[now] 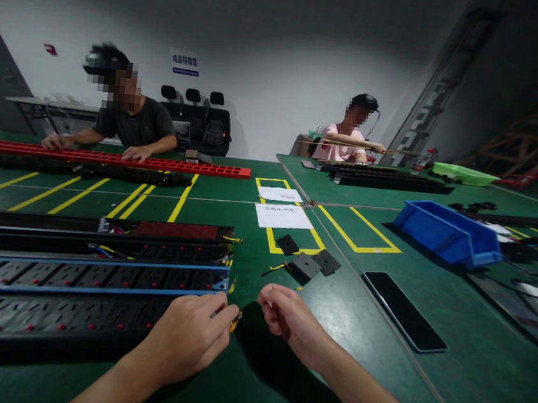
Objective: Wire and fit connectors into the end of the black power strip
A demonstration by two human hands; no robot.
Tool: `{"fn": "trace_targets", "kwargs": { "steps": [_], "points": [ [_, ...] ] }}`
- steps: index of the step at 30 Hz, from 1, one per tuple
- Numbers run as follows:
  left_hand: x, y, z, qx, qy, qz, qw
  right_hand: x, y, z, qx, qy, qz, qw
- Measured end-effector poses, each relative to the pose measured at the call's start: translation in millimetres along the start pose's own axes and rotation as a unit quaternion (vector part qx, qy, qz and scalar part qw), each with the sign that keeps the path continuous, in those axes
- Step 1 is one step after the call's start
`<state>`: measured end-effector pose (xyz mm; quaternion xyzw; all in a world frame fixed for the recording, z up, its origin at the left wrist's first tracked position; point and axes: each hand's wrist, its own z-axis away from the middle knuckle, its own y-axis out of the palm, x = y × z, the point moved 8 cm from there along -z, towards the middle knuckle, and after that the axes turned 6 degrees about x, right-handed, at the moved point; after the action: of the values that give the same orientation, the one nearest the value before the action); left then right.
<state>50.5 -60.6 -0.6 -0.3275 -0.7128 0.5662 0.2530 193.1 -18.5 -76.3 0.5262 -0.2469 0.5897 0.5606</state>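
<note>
My left hand point(198, 329) lies over the right end of the nearest black power strip point(69, 318), its fingers closed. A short yellow wire end point(236, 322) shows at those fingertips. Just to the right, apart from the strip, my right hand point(288, 319) is raised above the table with its fingers curled together; whatever may be inside them is hidden. Behind the near strip runs a blue-edged power strip point(145, 278) with a yellow wire at its end. Small flat black plates point(305, 268) lie beyond my right hand.
More dark strips point(174, 233) lie at left. A phone point(404, 312) and a blue bin point(448, 233) are on the right. White paper labels point(283, 216) sit on the green table point(326, 387). Across it, one person point(135, 126) touches a red rail point(195, 168); another person point(345, 142) handles a thin rod.
</note>
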Motion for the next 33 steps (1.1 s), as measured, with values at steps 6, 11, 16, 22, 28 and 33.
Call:
{"fn": "trace_targets", "kwargs": {
  "steps": [6, 11, 16, 22, 28, 33],
  "points": [
    [-0.4, -0.7, 0.3, -0.002, -0.002, 0.004, 1.000, 0.9, 0.8, 0.1, 0.000, -0.003, 0.003, 1.000],
    [-1.3, -2.2, 0.1, -0.013, -0.002, 0.008, 1.000, 0.8, 0.6, -0.5, 0.004, -0.007, 0.011, 1.000],
    [-1.1, -2.0, -0.1, -0.009, -0.003, 0.003, 1.000, -0.3, 0.7, -0.5, 0.009, -0.007, 0.013, 1.000],
    [-0.6, -0.1, 0.2, -0.005, 0.003, -0.008, 1.000, 1.4, 1.9, 1.2, 0.013, -0.009, 0.014, 1.000],
    [-0.5, 1.3, 1.6, 0.001, 0.006, -0.009, 1.000, 0.7, 2.2, 2.2, 0.010, 0.001, 0.017, 1.000],
    [-1.1, -0.3, 1.9, -0.014, 0.011, -0.012, 1.000, 0.9, 2.6, 1.6, 0.013, -0.001, 0.014, 1.000]
  ]
}}
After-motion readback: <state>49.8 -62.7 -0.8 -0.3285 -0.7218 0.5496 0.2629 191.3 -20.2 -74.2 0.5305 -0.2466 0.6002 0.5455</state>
